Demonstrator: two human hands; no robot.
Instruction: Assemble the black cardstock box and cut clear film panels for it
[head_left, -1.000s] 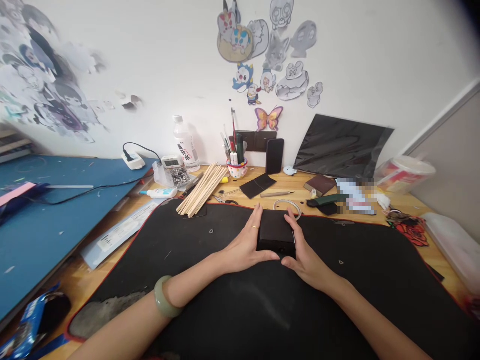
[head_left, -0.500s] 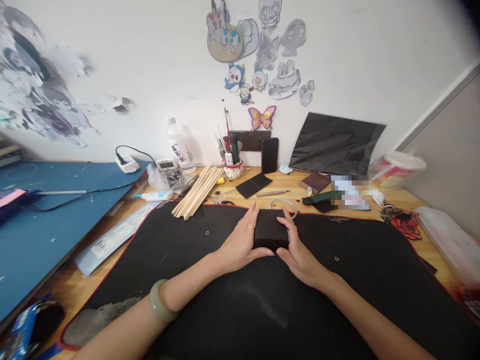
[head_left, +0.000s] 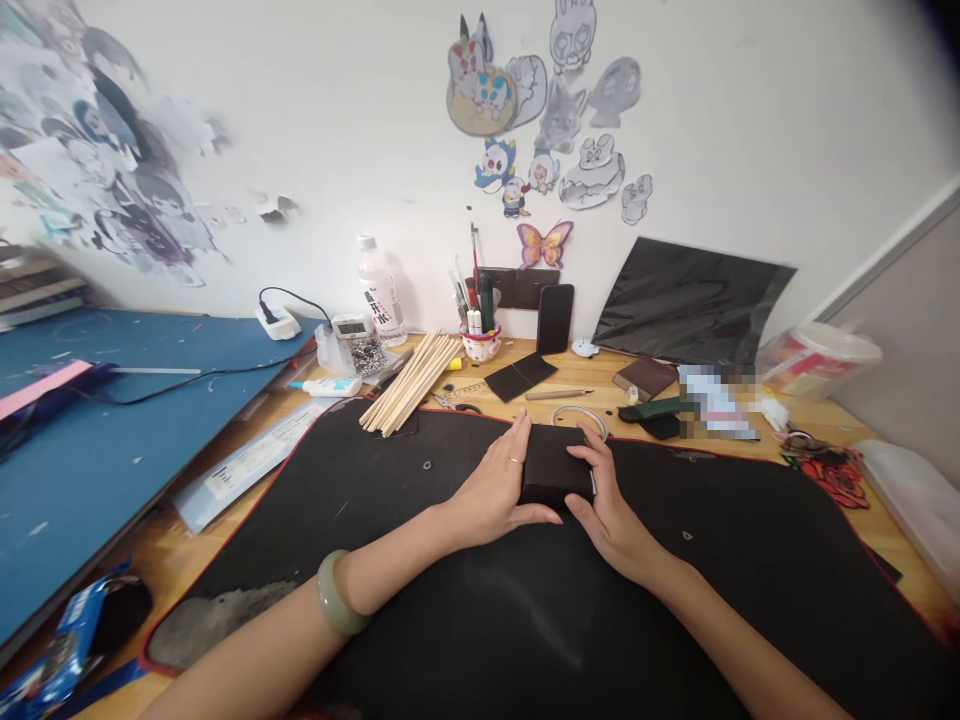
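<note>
A small black box (head_left: 556,465) sits on the black desk mat (head_left: 465,620), held between my two hands. Along its left side lies my left hand (head_left: 501,478), fingers straight and together, its thumb reaching under the near edge; a ring and a pale green bangle (head_left: 341,595) are on this arm. My right hand (head_left: 609,500) clasps the right side, fingers bent over the top edge and thumb at the near corner. Just behind the box a roll of pale tape (head_left: 581,410) is partly hidden.
Wooden sticks (head_left: 414,382), scissors (head_left: 457,403), a craft knife (head_left: 559,394) and black pieces (head_left: 517,376) lie beyond the mat. Further back stand a pen cup (head_left: 481,343), a bottle (head_left: 381,295) and a phone (head_left: 555,318). A blue board (head_left: 172,420) is at left, a white-and-red tub (head_left: 817,362) at right.
The whole view has shifted, so everything appears a little further right. My right fingers have shifted slightly on the box; both hands still hold its sides.
</note>
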